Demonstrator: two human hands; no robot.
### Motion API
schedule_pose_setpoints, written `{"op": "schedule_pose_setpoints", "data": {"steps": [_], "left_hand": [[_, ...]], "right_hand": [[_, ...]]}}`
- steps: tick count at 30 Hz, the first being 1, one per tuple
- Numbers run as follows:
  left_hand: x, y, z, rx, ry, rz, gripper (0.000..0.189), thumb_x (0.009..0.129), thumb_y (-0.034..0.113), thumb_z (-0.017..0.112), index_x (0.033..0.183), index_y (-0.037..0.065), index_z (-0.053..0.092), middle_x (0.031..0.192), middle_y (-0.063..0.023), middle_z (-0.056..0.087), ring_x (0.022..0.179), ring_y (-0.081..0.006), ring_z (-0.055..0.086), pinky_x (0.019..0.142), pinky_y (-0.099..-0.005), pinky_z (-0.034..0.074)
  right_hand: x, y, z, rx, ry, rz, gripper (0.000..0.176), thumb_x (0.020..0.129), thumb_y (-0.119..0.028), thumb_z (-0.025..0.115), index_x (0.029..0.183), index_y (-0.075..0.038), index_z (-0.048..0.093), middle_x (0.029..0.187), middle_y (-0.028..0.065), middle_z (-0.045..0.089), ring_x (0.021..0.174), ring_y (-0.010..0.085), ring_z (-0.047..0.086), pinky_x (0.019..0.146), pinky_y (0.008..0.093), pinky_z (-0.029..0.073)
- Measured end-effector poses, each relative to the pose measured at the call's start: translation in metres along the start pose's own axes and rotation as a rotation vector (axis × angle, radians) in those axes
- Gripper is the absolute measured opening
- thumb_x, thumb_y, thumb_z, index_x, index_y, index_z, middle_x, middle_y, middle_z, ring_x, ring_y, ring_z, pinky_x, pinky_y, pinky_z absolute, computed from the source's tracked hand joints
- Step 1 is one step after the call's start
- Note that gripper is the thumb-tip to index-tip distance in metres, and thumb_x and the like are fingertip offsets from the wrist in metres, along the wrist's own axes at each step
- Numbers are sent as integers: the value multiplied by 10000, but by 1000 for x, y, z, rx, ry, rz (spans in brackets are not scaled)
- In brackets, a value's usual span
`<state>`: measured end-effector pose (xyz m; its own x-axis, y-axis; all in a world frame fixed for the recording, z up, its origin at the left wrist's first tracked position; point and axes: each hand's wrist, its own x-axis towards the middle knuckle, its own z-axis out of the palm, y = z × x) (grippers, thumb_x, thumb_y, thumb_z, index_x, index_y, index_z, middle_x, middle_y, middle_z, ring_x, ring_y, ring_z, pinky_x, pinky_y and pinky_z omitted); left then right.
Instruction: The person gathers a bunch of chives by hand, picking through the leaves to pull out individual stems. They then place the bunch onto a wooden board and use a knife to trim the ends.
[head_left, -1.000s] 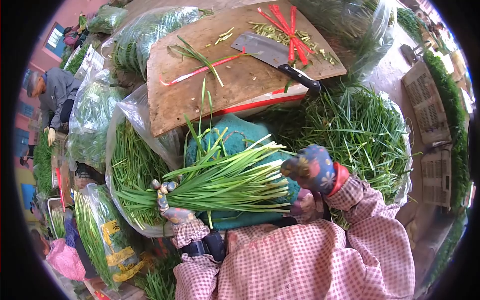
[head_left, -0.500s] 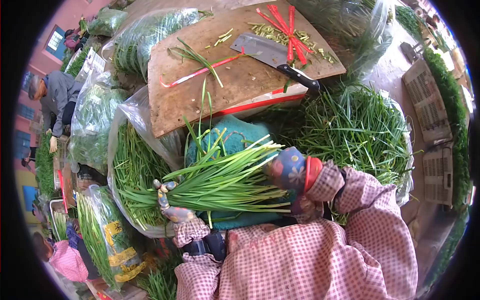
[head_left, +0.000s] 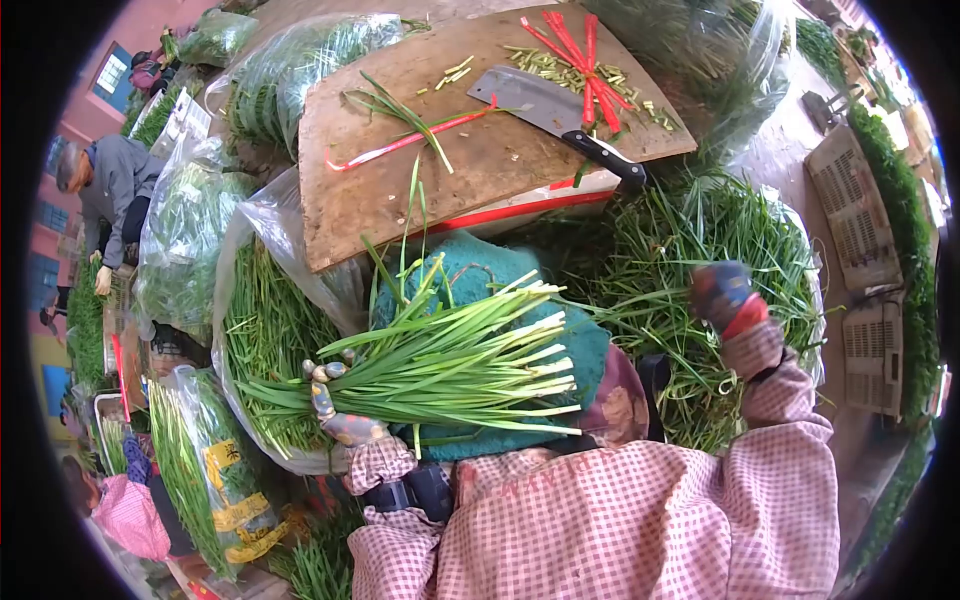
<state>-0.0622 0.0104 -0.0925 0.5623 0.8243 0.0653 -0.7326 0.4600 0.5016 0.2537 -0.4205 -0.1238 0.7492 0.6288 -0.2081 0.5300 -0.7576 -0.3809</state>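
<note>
My left hand point(head_left: 332, 400), in a patterned glove, is closed around a bunch of garlic chives point(head_left: 450, 370). The pale cut ends fan out to the right, and the green leaves trail left over my lap. Under the bunch lies a teal cloth point(head_left: 585, 350). My right hand point(head_left: 725, 295), gloved and blurred, is over the large heap of loose chives point(head_left: 690, 235) on the right, with its fingers hidden or smeared. A few long leaves stretch leftward beside it.
A wooden board point(head_left: 400, 190) ahead holds a cleaver point(head_left: 530, 100), red ties point(head_left: 590, 70), chopped stems and a few loose chives. Open plastic bag point(head_left: 240, 330) of chives stands left. Other people point(head_left: 120, 180) work at the far left; plastic crates point(head_left: 850, 200) stand right.
My right hand has moved away from the cut ends of the bunch, to the right over the loose heap. My left hand still grips the bunch in the same place.
</note>
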Motion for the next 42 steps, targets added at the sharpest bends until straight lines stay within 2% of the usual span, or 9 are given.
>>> {"op": "schedule_pose_setpoints", "data": {"steps": [2,8,13,22,23,26,32,37,42], "left_hand": [[3,0,-4,-34,55,-31,290,839,158,427,1116,90,478,836,42,565,841,-131,522,947,-460,342],[3,-3,8,94,-29,-65,264,841,173,440,1078,88,518,859,-16,541,932,-226,484,943,-458,337],[0,2,15,30,61,-16,230,818,142,473,1039,110,529,828,-16,565,876,-220,497,907,-463,359],[0,-1,30,25,-12,70,186,794,85,493,976,83,529,790,18,573,757,-125,531,887,-396,393],[1,-1,30,25,-11,70,186,794,85,493,976,83,529,790,18,573,757,-125,531,887,-396,393],[4,0,30,5,1,47,163,800,81,499,957,87,540,761,16,576,730,-130,531,855,-384,409],[9,10,23,-78,98,-4,141,824,106,493,940,88,571,744,-2,590,738,-157,527,826,-372,421],[15,21,10,-65,125,-11,173,823,116,504,980,100,576,758,-13,597,804,-191,517,832,-391,421],[14,19,37,-6,42,24,170,823,110,498,972,92,578,743,-18,594,791,-199,510,826,-388,424]], "right_hand": [[-22,-18,-53,-607,7,278,120,651,-217,593,639,-108,547,547,49,519,496,200,520,426,331,391],[-27,-165,-40,488,410,-579,247,597,-132,673,833,-93,613,672,90,595,578,257,570,524,362,457],[-7,-236,-10,180,168,-830,252,654,-193,657,868,-70,608,744,122,595,670,283,567,570,358,434],[-5,-228,25,1048,-131,-683,206,758,-192,599,871,-20,605,752,86,609,693,209,586,666,308,452],[-14,-234,23,1384,-426,-157,150,783,-138,588,860,-10,593,794,44,605,745,129,558,690,271,442],[-14,-236,26,1505,-267,-27,116,779,-85,585,864,-7,578,838,33,601,775,96,542,696,248,439],[-15,-163,16,257,545,-305,43,691,-62,566,727,-85,561,615,85,534,568,264,527,502,346,425],[-74,-36,-34,-581,253,162,184,627,-188,646,780,-112,579,615,77,522,605,263,527,537,363,408],[-58,-129,-77,76,445,-296,350,687,-173,655,990,-28,557,822,102,597,711,213,571,619,290,452]]}}
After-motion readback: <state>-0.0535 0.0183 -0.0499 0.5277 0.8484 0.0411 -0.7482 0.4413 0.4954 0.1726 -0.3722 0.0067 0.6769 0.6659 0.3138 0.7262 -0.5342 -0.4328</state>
